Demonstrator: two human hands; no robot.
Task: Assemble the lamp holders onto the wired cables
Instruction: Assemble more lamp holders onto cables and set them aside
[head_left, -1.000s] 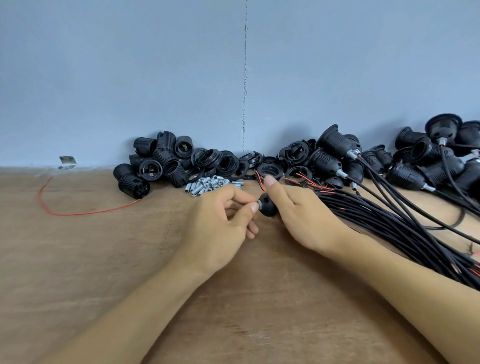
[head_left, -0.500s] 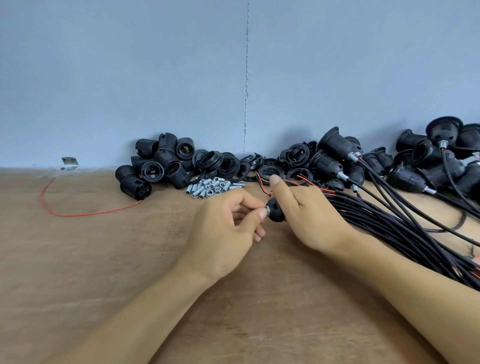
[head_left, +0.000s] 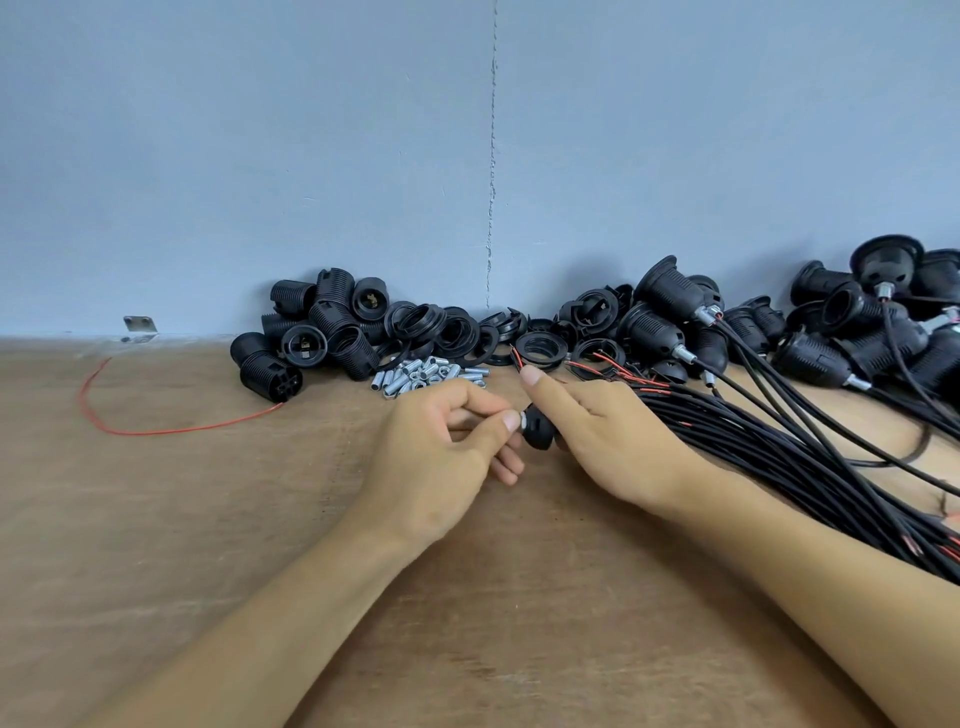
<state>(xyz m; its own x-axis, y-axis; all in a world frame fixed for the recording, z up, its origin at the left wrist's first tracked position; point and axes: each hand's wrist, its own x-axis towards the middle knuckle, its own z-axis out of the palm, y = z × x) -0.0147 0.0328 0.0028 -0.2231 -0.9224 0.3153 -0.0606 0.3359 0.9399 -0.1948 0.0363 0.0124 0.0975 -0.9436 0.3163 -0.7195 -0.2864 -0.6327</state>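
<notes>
1. Nearest, above the bare wooden table (head_left: 218, 545): left hand (head_left: 441, 447), fingers curled, pinching a small silver nipple (head_left: 519, 420) between thumb and forefinger.
2. Touching that nipple: black cap (head_left: 537, 431), lifted just off the table between both hands, partly hidden.
3. Gripping the cap from the right: right hand (head_left: 608, 436), lower fingers wrapped round it, forefinger stretched out and pointing away.
4. Under and beyond the right forearm: thick bundle of black cables (head_left: 779, 462), fanning to the right edge, red wire tips showing at the near and far ends.
5. Well to the left: loose red wire (head_left: 156, 430), curved on the table.
6. Just beyond the hands: small heap of silver tubes (head_left: 426, 375).
7. Behind the tubes: pile of black rings (head_left: 457, 332), with ribbed holders (head_left: 311, 338) heaped to its left.
8. Far right: wired holders (head_left: 670, 322), stacked with cables attached.
9. Farthest: blue wall (head_left: 260, 156), metal bracket (head_left: 140, 326) at its foot.
</notes>
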